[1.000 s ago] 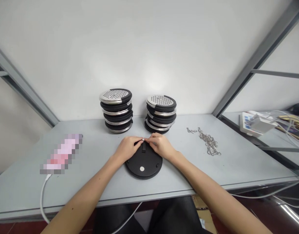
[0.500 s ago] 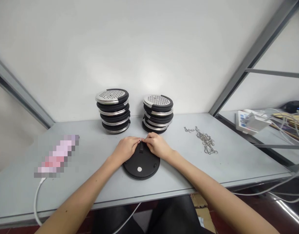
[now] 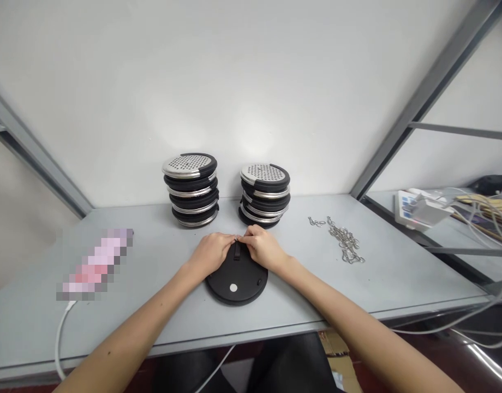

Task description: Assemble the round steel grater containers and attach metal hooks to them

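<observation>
A round black disc-shaped case (image 3: pixel 243 277) lies flat on the table before me, with a white round dot near its front edge and a short black strap loop (image 3: pixel 237 251) at its far side. My left hand (image 3: pixel 212 252) and my right hand (image 3: pixel 262 248) meet at that loop, fingertips pinched together. Between them is a small shiny metal piece (image 3: pixel 237 238), mostly covered by the fingers; it looks like a metal clip. Which hand bears more of it is hidden. To the right lies a loose pile of metal clips (image 3: pixel 345 240).
Two stacks of round black-and-silver perforated discs, the left stack (image 3: pixel 193 202) and the right stack (image 3: pixel 265 197), stand by the wall. A blurred pink object (image 3: pixel 96 265) with a white cable lies left. A power strip (image 3: pixel 410 210) and cables sit on the right shelf.
The view has shifted slightly. Both hands stay pinched at the strap loop with only tiny finger movement, and the black case stays in place.
</observation>
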The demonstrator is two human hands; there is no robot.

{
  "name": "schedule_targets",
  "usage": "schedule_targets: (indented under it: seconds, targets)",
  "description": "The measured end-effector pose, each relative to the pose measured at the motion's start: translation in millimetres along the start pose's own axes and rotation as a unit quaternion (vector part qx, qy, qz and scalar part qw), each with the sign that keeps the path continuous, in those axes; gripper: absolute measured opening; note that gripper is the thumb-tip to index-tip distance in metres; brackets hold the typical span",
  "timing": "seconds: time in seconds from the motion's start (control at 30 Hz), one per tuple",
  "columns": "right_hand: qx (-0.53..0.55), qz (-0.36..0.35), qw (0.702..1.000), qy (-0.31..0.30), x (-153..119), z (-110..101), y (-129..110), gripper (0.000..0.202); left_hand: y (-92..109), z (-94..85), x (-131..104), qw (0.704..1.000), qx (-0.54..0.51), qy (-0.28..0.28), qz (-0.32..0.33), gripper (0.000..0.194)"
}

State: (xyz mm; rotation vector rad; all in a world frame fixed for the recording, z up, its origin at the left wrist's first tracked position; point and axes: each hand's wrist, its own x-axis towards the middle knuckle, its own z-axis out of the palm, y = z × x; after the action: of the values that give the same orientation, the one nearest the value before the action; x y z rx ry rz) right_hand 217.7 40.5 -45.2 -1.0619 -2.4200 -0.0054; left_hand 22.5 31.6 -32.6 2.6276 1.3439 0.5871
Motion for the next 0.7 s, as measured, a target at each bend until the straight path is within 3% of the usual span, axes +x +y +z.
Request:
schedule_targets:
  seconds: [0.7]
  targets:
    - [-0.009, 0.048, 0.999, 0.005, -8.4, -7.1, -9.3, 0.037, -1.9, -0.2, 2.9, 0.999, -0.023, 0.001, 0.042, 0.03]
